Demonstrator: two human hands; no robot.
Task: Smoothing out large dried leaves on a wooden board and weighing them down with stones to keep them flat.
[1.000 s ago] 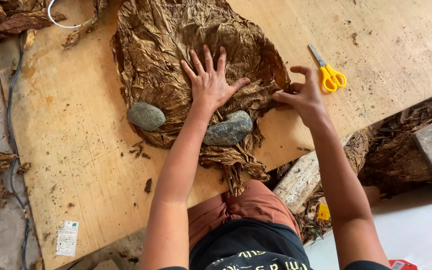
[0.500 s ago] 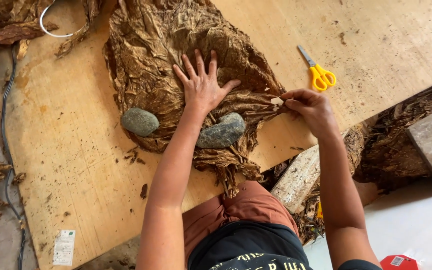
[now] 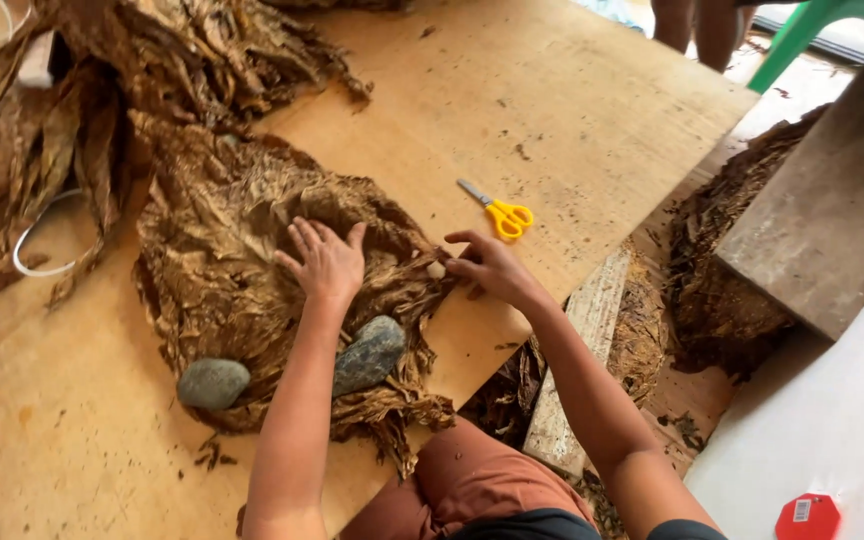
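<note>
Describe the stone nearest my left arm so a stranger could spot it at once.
Find the big plywood board and the flattened pile of dry brown leaves on it. Two stones weigh down its near edge. Yours is the darker, angular one beside the left forearm; the other is rounder and paler.

Even, soft daylight; brighter toward upper right. Shadows faint and short. No glare. Slight softness, mild wide-angle stretch at edges.

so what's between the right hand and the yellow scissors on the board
Nothing: in the head view the stretch of wooden board between the right hand and the yellow scissors is bare, apart from small dark crumbs.
</note>
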